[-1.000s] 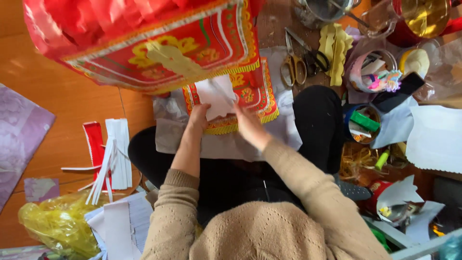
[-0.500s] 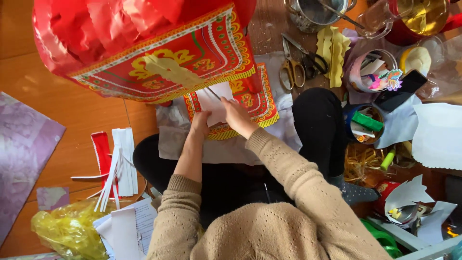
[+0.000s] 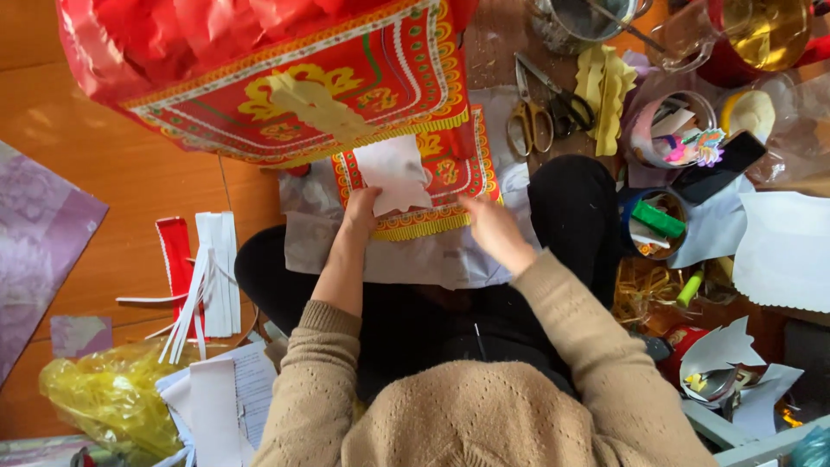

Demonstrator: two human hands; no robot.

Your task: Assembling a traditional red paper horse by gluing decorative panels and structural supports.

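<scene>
Pinching the white paper against the red and gold sheet on the lap, the left hand is keeping its grip, while the right hand is drawing back open, leaving the paper pressed down

At your lower left you have a crumpled yellow plastic bag on the floor. To your right, a dark phone lies with its black screen unlit.
</scene>
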